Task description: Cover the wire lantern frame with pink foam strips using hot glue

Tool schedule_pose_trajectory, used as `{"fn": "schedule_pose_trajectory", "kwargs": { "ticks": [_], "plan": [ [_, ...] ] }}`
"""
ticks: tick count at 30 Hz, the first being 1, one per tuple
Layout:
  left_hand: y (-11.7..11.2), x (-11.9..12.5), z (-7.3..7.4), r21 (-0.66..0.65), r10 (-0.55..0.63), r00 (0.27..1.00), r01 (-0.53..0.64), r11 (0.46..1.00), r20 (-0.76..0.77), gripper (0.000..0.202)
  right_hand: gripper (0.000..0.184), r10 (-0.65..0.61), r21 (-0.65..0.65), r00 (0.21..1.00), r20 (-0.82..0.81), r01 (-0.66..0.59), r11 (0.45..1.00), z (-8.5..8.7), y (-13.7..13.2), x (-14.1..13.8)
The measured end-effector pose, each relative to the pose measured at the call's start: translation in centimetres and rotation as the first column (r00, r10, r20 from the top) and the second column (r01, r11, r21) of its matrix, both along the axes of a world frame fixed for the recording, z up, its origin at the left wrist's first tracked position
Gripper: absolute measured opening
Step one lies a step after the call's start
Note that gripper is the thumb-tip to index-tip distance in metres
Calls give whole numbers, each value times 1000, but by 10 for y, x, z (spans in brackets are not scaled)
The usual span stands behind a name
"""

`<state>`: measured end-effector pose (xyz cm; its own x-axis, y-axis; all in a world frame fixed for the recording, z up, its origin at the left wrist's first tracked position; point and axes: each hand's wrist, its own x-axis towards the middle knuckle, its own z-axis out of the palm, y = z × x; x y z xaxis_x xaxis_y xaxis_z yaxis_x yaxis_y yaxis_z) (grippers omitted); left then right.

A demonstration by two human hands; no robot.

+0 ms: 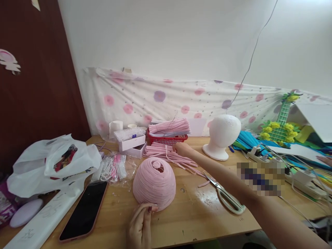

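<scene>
A pink dome-shaped woven piece [154, 184] sits rim-down on the wooden table [192, 221]. My left hand [140, 226] rests at its near rim, fingertips pressed against the edge. My right arm stretches across the table, and my right hand [182, 149] reaches the loose pile of pink strips [166, 153] in front of a red basket [168, 140] that holds more pink strips. Its fingers are curled down onto the pile; whether they grip a strip is hidden.
Scissors [226, 195] lie under my right forearm. A white foam head form [222, 135] stands behind. A phone [85, 210], white plastic bags [53, 160], a bag of beads [114, 167] and small pink boxes [131, 142] sit left. Power strips and coloured craft pieces crowd the right.
</scene>
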<state>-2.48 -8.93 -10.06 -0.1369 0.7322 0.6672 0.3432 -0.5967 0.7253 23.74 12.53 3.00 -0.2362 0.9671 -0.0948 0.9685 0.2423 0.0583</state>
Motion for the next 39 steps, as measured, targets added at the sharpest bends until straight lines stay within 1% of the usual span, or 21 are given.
{"fn": "schedule_pose_trajectory", "kwargs": {
  "ticks": [3,7,10,13,16,19,22,24,25,27,29,31,33,36,38,39],
  "plan": [
    [-2,0,-2,-78,-21,999,25,997,50,36,33,-1,-49,1000,27,2,999,3,0,10],
    [-7,4,-2,-254,17,988,24,967,155,47,33,17,-104,1000,25,-14,994,-1,-7,17],
    [-9,7,4,-329,42,979,27,944,201,54,33,22,-118,1000,17,-20,993,-3,-11,23],
    [-11,8,8,-355,50,974,33,934,221,57,33,18,-123,1000,-5,-19,992,-3,-9,29],
    [-11,8,8,-361,124,963,-30,932,241,56,33,11,-90,999,-39,-15,996,-4,-5,31],
    [-11,8,6,-359,174,951,-73,930,257,54,33,12,-37,997,-70,-15,999,-12,0,25],
    [-11,8,6,-340,190,946,-93,936,262,53,32,22,0,996,-91,-22,1000,-21,3,15],
    [-11,8,7,-311,165,951,-79,947,262,49,33,36,28,994,-105,-34,999,-22,3,13],
    [-12,8,7,-289,142,953,-62,955,266,45,33,45,44,993,-112,-40,998,-20,3,13],
    [-13,9,7,-244,97,956,-28,969,275,37,33,58,76,991,-121,-49,996,-11,0,19],
    [-15,10,7,-204,81,959,-25,979,272,29,32,57,102,991,-124,-45,994,4,-7,30],
    [-16,10,7,-187,81,962,-32,982,261,26,31,43,127,992,-120,-28,992,20,-17,43],
    [-17,11,6,-193,76,962,-25,981,261,30,31,16,153,993,-115,1,988,37,-31,56],
    [-18,10,5,-263,90,961,-19,965,261,41,31,-44,187,992,-116,65,980,56,-56,74],
    [-15,6,10,-291,113,965,-41,956,235,45,30,-82,213,987,-139,111,971,66,-78,84],
    [-13,4,15,-263,113,971,-56,963,208,50,30,-93,229,982,-162,129,965,70,-91,86]
  ]
}}
